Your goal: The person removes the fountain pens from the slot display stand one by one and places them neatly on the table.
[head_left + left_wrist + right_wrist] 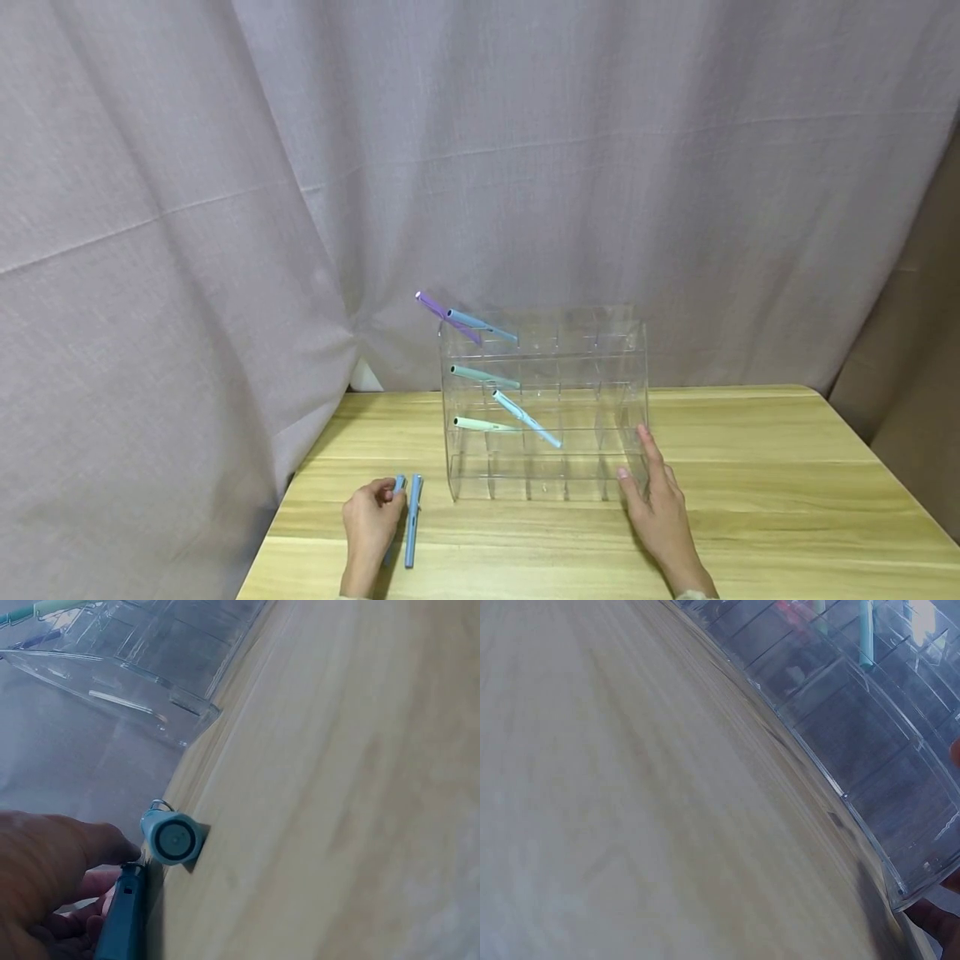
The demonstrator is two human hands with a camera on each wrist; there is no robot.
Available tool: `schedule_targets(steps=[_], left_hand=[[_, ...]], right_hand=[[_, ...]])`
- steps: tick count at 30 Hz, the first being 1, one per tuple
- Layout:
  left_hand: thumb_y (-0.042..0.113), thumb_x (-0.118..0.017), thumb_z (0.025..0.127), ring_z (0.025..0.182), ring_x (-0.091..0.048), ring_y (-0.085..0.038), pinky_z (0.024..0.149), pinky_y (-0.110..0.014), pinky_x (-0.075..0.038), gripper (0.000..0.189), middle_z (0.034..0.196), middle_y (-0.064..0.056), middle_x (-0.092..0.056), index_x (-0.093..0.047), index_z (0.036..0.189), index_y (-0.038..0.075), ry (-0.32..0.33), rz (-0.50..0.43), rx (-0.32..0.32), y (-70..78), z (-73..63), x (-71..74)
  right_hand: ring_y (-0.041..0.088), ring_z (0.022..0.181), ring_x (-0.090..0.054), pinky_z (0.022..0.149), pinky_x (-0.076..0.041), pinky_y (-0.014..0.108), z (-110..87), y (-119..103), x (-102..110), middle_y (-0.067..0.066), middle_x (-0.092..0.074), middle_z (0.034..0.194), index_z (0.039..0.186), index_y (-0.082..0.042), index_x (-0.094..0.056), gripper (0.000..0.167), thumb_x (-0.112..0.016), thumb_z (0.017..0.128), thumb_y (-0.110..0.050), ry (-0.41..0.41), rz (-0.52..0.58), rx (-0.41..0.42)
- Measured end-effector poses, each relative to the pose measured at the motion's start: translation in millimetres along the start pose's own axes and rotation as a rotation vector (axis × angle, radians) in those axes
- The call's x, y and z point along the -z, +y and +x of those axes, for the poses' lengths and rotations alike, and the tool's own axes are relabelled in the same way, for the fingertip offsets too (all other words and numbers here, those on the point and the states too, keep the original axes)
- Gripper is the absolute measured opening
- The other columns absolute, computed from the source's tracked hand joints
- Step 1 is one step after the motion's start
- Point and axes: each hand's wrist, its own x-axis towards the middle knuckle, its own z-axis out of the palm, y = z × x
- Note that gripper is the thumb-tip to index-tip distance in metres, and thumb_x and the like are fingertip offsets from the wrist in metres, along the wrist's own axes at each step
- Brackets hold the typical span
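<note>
My left hand (pixel 372 512) pinches a blue pen (pixel 124 915) between thumb and fingers, low over the table; the hand hides much of the pen in the head view. Just right of it lies a second blue pen (pixel 413 521), seen end-on in the left wrist view. My right hand (pixel 660 508) holds the lower right side wall of a clear tiered pen rack (pixel 543 487), thumb at the front and fingers along the outside. In the rack's left part lie a purple pen (pixel 431 303), a blue pen (pixel 468 320), green pens (pixel 480 375) and a light blue pen (pixel 517 408).
The rack stands upright near the back of a wood-grain table (pixel 765 483). Behind it hangs a grey curtain (pixel 525 167), which also falls along the table's left side. The rack's tiers are split by thin clear dividers.
</note>
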Motion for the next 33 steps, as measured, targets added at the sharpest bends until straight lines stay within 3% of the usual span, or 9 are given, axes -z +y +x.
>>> schedule_targets(steps=[6, 12, 20, 25, 29, 33], left_hand=[[0.009, -0.087, 0.084, 0.065, -0.06, -0.009, 0.056, -0.018, -0.047, 0.029, 0.078, -0.003, -0.074, -0.08, 0.11, -0.001, 0.003, 0.001, -0.02, 1.9, 0.7, -1.0], [0.011, -0.087, 0.085, 0.071, -0.063, -0.008, 0.059, -0.017, -0.049, 0.033, 0.09, -0.009, -0.076, -0.079, 0.116, 0.001, 0.021, -0.045, -0.068, 12.9, -0.3, 1.1], [0.01, -0.086, 0.09, 0.08, -0.069, -0.004, 0.072, -0.018, -0.059, 0.028, 0.1, -0.008, -0.079, -0.079, 0.117, 0.011, 0.039, -0.293, -0.186, 55.5, -1.7, 9.3], [0.003, -0.085, 0.09, 0.079, -0.07, -0.002, 0.069, -0.018, -0.058, 0.026, 0.095, -0.012, -0.079, -0.08, 0.114, 0.009, 0.067, -0.504, -0.263, 77.0, 0.4, 10.3], [0.0, -0.083, 0.091, 0.079, -0.069, -0.002, 0.068, -0.016, -0.054, 0.027, 0.098, -0.017, -0.079, -0.08, 0.115, 0.009, 0.022, -0.604, -0.302, 89.8, 1.0, 7.7], [0.0, -0.082, 0.092, 0.078, -0.07, -0.003, 0.068, -0.015, -0.054, 0.029, 0.107, -0.018, -0.081, -0.079, 0.119, 0.009, -0.038, -0.621, -0.32, 100.5, 1.1, 4.2]], right_hand=[[0.064, 0.147, -0.04, 0.099, -0.037, 0.092, 0.0, 0.8, 0.4, 0.023, -0.029, 0.176, 0.174, -0.029, -0.014, 0.077, -0.058, 0.111, -0.026, 0.007, -0.004, 0.007], [0.062, 0.147, -0.041, 0.098, -0.038, 0.092, -0.6, 0.5, 0.2, 0.022, -0.029, 0.176, 0.173, -0.036, -0.011, 0.079, -0.059, 0.111, -0.026, 0.011, -0.003, 0.005], [0.06, 0.146, -0.043, 0.098, -0.039, 0.091, -0.7, -0.3, -0.8, 0.02, -0.029, 0.176, 0.173, -0.038, -0.012, 0.078, -0.058, 0.111, -0.027, 0.013, -0.005, -0.001], [0.06, 0.146, -0.043, 0.098, -0.039, 0.091, -0.9, 1.4, -1.7, 0.02, -0.028, 0.177, 0.174, -0.032, -0.013, 0.077, -0.057, 0.111, -0.028, 0.007, -0.007, 0.004], [0.06, 0.145, -0.044, 0.098, -0.041, 0.09, -1.0, 2.8, -2.8, 0.021, -0.029, 0.176, 0.174, -0.029, -0.013, 0.076, -0.057, 0.111, -0.027, 0.009, -0.012, 0.011], [0.06, 0.146, -0.043, 0.098, -0.04, 0.09, -1.0, 3.0, -3.6, 0.021, -0.029, 0.176, 0.174, -0.035, -0.012, 0.078, -0.058, 0.111, -0.028, 0.011, -0.006, 0.003]])
